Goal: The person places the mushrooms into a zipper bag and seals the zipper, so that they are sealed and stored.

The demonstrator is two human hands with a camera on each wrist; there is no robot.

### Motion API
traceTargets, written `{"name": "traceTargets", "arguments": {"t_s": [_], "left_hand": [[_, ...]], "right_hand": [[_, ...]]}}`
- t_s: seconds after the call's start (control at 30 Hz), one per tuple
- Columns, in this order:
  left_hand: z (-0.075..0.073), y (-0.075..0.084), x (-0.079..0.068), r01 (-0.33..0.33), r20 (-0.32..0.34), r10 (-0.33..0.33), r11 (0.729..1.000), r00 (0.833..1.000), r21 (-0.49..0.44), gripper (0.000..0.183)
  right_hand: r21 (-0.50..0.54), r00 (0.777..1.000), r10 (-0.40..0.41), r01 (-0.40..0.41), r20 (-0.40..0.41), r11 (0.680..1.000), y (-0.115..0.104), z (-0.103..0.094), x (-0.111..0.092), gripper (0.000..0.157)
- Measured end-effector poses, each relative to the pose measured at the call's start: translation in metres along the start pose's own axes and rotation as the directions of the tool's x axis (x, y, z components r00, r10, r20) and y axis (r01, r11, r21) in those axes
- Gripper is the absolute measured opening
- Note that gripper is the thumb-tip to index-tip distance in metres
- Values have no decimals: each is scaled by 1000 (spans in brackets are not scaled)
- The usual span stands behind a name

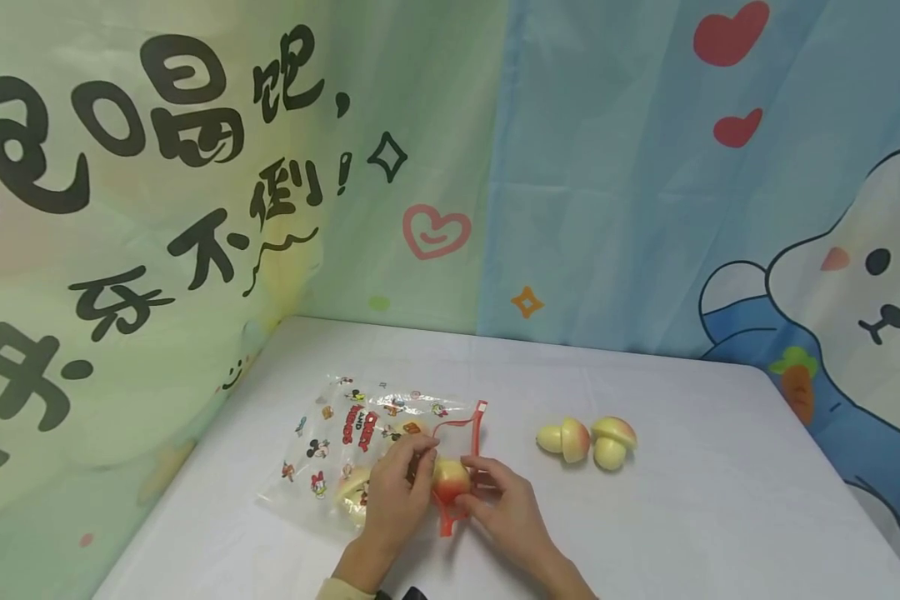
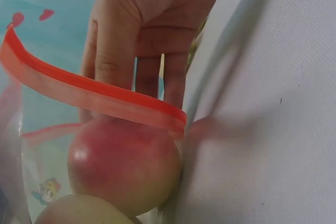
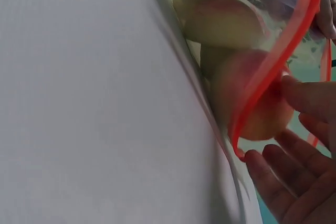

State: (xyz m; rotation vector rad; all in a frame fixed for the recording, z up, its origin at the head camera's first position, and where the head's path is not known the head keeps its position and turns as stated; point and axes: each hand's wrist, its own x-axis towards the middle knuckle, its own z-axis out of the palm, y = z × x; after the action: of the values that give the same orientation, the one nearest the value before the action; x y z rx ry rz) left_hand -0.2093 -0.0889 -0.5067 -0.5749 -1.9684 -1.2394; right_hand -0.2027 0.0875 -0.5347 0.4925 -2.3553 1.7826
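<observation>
A clear zip bag with cartoon prints and a red zip edge lies on the table, its mouth facing right. Toy mushrooms are inside, one of them at the lower left. My left hand grips the bag's upper film beside the mouth. At the mouth, my right hand holds another toy mushroom by its yellow-red cap between thumb and fingers. The right wrist view shows the thumb on that cap, with the red strip crossing in front of it.
Two more toy mushrooms, one lying sideways and one upright, rest close together right of the bag on the white table. Printed curtains hang behind and to the left of the table.
</observation>
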Motion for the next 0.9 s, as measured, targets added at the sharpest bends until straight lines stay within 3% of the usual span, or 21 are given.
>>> {"name": "traceTargets", "arguments": {"t_s": [0.23, 0.3, 0.4, 0.47, 0.5, 0.57, 0.67, 0.73, 0.9], "left_hand": [[0, 0, -2, 34, -16, -34, 999, 999, -6, 22], [0, 0, -2, 39, -26, -39, 999, 999, -11, 22], [1, 1, -1, 27, -34, -28, 999, 999, -24, 24], [0, 1, -1, 16, -33, -17, 1000, 999, -26, 23], [0, 1, -1, 21, -29, -22, 999, 999, -30, 24], [0, 1, -1, 39, -13, -39, 999, 999, -31, 23], [0, 2, -2, 71, 6, -71, 996, 997, -47, 22], [0, 1, -3, 78, 8, -78, 996, 997, -53, 23], [1, 0, -3, 59, -2, -60, 996, 998, -60, 24]], "right_hand": [[-51, 988, 9, -17, -155, 999, -13, -20, 5, 27], [-52, 977, 31, -43, -212, 998, -16, -31, 7, 23], [-46, 946, -2, -13, -323, 999, -13, -52, 10, 19], [-65, 907, -31, 4, -421, 998, -5, -65, 12, 16], [-88, 876, -60, 20, -478, 996, -3, -72, 13, 15], [-140, 801, -93, 11, -592, 990, 2, -86, 13, 11], [-205, 697, -96, -75, -711, 976, 11, -103, 13, 10], [-211, 660, -78, -125, -748, 970, 17, -111, 12, 12], [-223, 622, -63, -182, -780, 958, 27, -124, 9, 20]]}}
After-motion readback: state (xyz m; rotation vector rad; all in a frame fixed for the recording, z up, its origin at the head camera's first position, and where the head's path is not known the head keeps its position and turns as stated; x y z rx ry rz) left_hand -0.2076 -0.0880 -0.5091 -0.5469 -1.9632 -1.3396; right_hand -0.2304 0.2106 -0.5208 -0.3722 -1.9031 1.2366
